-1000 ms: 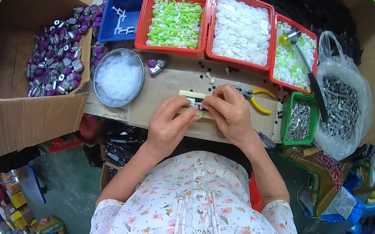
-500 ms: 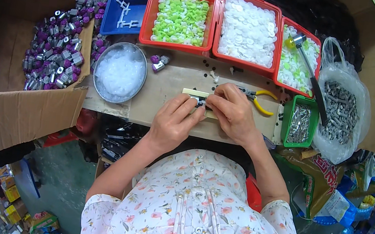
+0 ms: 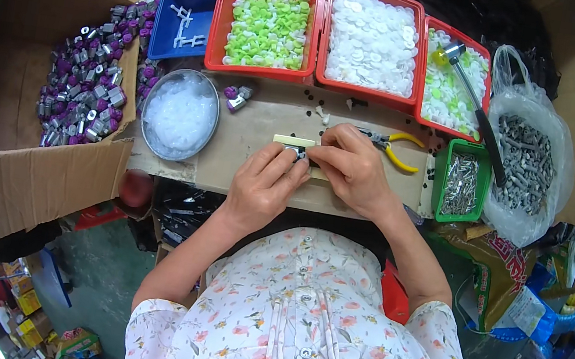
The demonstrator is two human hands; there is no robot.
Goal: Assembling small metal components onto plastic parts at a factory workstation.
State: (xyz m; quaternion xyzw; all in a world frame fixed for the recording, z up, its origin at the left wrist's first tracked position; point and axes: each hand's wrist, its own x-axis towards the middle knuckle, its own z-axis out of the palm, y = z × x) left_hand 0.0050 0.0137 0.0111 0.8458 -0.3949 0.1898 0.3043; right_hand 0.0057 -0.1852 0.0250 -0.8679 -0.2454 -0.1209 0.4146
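A small cream-coloured block (image 3: 294,141) with a dark middle rests on the brown work surface in front of me. Over its near side, my left hand (image 3: 263,180) has thumb and fingers closed around a small greyish part that the fingertips mostly cover. My right hand (image 3: 354,172) meets it from the right, thumb and forefinger pinched together at the block's dark middle. What the right fingertips grip is hidden. Beyond my right hand lie pliers (image 3: 404,138) with yellow handles. Two purple-and-silver fittings (image 3: 238,98) lie farther left.
A bowl of clear, gel-like stuff (image 3: 179,115) and a carton of purple-and-silver fittings (image 3: 86,86) stand left. Along the back are a blue tray (image 3: 162,38) and red bins (image 3: 259,71). Right are a green pin box (image 3: 440,180), a hammer (image 3: 493,147) and a bag of grey parts (image 3: 551,182).
The view has shifted slightly. Both hands stay at the cream block, and the right fingertips have closed in a little toward the left ones.
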